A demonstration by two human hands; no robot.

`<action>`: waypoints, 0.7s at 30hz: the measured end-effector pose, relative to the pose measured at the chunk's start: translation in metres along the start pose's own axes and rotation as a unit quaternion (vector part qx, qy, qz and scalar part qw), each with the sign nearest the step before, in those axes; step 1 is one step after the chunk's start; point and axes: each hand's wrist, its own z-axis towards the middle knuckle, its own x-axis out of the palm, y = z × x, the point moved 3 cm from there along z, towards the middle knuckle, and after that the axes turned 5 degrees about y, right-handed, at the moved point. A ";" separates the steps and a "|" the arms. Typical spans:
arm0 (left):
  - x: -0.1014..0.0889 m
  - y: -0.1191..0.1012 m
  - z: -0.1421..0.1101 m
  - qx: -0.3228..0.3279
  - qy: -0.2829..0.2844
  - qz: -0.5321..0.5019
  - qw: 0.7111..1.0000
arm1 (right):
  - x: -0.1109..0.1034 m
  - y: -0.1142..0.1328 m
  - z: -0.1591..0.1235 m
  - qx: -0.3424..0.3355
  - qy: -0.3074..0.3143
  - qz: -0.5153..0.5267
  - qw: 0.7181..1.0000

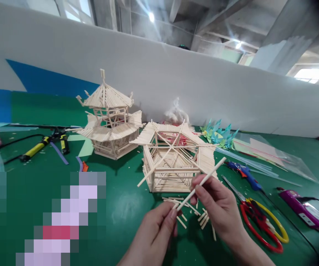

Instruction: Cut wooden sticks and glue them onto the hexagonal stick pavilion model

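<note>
A thin pale wooden stick (213, 170) slants up to the right between my two hands. My left hand (159, 225) pinches its lower end, and my right hand (214, 199) grips it near the middle between thumb and fingers. Just behind them stands a six-sided stick pavilion model (173, 181), its top partly open with crossing sticks and roof panels along several sides. Short cut sticks (203, 218) lie on the table beneath my hands. To the back left is a taller two-tiered stick pavilion (109, 129) with a pointed roof.
Right of my hands lie red-and-yellow scissors (261, 221), a blue glue gun (245, 175) and a purple corded device (303, 208). Yellow-handled pliers (37, 147) are at left. Teal folded-paper pieces (220, 135) sit behind, before a white partition (159, 77). A pixelated patch covers the lower left.
</note>
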 end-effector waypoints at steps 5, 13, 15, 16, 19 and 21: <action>-0.007 -0.008 -0.004 0.044 -0.010 0.018 0.999 | 0.023 -0.014 -0.009 0.068 0.064 0.076 0.993; -0.013 0.004 -0.023 0.037 -0.044 0.209 0.976 | -0.021 -0.011 -0.018 0.057 -0.098 0.135 0.984; -0.020 0.010 -0.029 0.038 -0.054 0.226 0.972 | -0.059 -0.002 -0.023 0.032 -0.178 0.145 0.973; -0.024 0.013 -0.032 0.031 -0.052 0.228 0.972 | -0.080 0.001 -0.028 0.017 -0.221 0.137 0.965; -0.039 0.021 -0.041 0.020 -0.119 0.241 0.963 | -0.133 0.008 -0.049 0.006 -0.297 0.016 0.955; -0.048 0.022 -0.048 0.030 -0.189 0.253 0.948 | -0.148 0.009 -0.061 0.060 -0.273 -0.209 0.937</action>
